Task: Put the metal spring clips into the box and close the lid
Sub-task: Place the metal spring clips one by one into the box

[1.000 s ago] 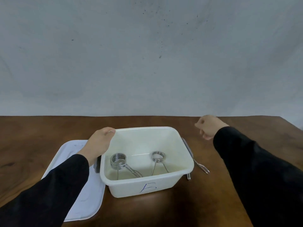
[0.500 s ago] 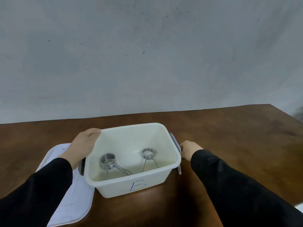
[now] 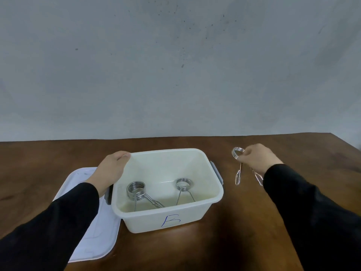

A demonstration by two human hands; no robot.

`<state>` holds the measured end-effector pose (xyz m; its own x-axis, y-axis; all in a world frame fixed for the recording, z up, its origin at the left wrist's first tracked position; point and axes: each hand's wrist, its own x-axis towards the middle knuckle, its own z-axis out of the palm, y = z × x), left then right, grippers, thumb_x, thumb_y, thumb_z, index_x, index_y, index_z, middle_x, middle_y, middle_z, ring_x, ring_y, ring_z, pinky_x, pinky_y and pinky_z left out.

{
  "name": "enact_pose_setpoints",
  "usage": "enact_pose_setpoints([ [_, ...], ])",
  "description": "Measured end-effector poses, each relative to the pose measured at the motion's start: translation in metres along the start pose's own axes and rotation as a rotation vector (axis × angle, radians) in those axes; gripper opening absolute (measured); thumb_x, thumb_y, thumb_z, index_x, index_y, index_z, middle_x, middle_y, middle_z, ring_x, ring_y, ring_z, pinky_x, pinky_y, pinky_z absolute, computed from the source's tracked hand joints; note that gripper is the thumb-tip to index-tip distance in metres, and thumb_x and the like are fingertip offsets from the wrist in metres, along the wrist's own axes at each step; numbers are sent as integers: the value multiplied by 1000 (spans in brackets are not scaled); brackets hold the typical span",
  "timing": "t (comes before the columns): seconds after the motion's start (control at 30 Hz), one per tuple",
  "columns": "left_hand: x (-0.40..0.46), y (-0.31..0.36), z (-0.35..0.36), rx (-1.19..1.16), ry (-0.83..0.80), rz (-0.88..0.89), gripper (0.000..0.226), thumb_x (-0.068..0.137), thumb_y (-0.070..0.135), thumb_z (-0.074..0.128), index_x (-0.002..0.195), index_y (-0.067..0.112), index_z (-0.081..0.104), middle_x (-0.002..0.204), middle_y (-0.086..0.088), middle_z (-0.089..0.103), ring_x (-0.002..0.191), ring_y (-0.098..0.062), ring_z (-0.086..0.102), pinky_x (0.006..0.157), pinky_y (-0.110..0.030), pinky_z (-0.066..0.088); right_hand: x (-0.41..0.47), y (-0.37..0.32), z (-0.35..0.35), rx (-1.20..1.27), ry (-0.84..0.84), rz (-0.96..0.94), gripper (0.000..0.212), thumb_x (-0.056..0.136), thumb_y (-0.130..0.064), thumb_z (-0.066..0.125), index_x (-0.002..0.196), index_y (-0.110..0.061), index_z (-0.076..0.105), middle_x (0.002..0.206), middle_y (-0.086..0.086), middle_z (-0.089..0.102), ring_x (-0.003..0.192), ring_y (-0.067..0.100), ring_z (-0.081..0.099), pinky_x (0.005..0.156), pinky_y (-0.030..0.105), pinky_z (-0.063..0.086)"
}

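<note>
Dark brown wood worktop (image 3: 195, 251), plain grey wall (image 3: 175, 75) behind it. Nearest the camera: two black sleeves coming in from the lower corners. White lid (image 3: 93, 231) lies flat on the worktop at near left, partly under the left sleeve and just beside the box, so the box is uncovered. White plastic box (image 3: 203, 210) sits centre, a blue handwritten mark on its near wall, grey latches on its left and right ends. Two metal spring clips inside: the left clip (image 3: 136, 190) with its thick coil up and arms running toward the near right, the right clip (image 3: 183, 184) leaning on the far wall, coil up, arms spread downward. Left hand (image 3: 111, 171) rests on the box's far-left corner, thumb on the rim, grip closed on the rim. Right of the box and apart from it, the right hand (image 3: 257, 159) holds a third clip (image 3: 238, 165) above the worktop, grip clenched around it near the coil, arms hanging down.
</note>
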<state>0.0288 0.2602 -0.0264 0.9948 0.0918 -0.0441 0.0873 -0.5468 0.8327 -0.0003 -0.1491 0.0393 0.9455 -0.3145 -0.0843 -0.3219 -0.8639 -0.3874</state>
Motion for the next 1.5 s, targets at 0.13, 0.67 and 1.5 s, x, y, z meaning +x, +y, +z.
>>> enact_pose_setpoints([
  [0.13,1,-2,0,-30,-9,16,33,100,30,43,116,15,68,115,-3,69,105,-23,60,82,-32,41,-18,-86,-58,46,84,-208,22,77,-36,70,73,-13,68,63,10,70,61,31,66,66,35,55],
  [0.67,6,-9,-1,-100,-31,20,33,101,29,42,117,14,67,114,-5,68,108,-24,59,86,-31,41,-4,-141,130,-524,-270,-172,32,86,-47,55,78,-16,53,74,-4,53,84,25,52,88,34,45],
  [1.5,7,-10,0,-109,-52,30,35,102,28,40,121,12,65,116,-3,64,107,-22,56,83,-29,39,-8,-141,113,-396,-263,-175,42,94,-52,50,83,-13,62,92,1,67,90,26,65,90,33,49],
])
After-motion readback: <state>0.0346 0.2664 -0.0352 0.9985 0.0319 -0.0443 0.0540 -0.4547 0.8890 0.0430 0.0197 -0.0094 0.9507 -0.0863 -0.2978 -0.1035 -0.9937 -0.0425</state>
